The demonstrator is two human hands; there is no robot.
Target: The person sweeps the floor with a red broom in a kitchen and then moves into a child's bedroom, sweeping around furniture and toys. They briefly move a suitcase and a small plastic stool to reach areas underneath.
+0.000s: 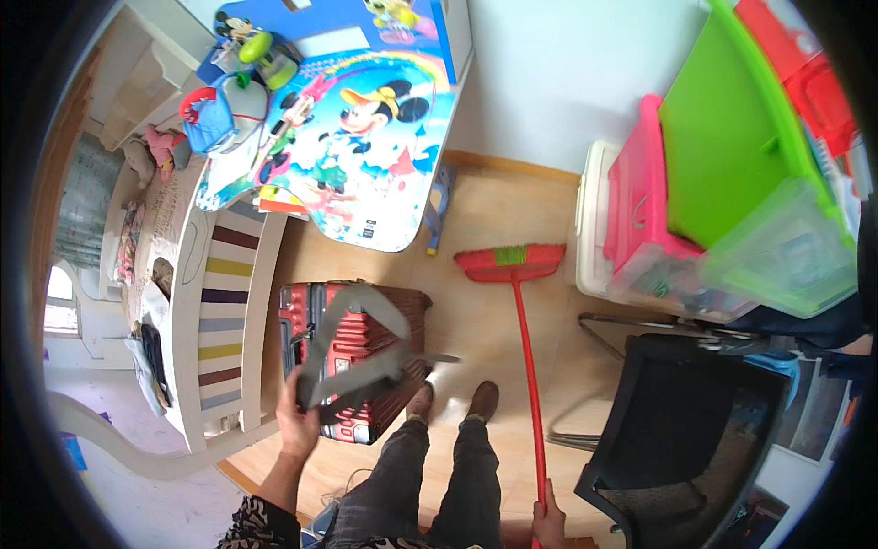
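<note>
My left hand point(299, 420) is closed around a grey looped strap point(370, 302), which looks like wide webbing and is partly blurred. The strap hangs over a red ribbed suitcase point(394, 309) on the floor beside my left foot. In my right hand point(549, 525) is the red handle of a broom point(529, 364). The broom's red head with green bristles in the middle point(509, 263) rests on the floor in front of my feet. My palm and the handle's end are partly cut off by the lower picture edge.
A child's desk with cartoon prints point(391, 213) stands ahead. On the left is a white bed with striped slats point(223, 316). Stacked plastic bins, among them a green one point(727, 137) and a pink one point(634, 185), and a black mesh chair point(669, 412) line the right side.
</note>
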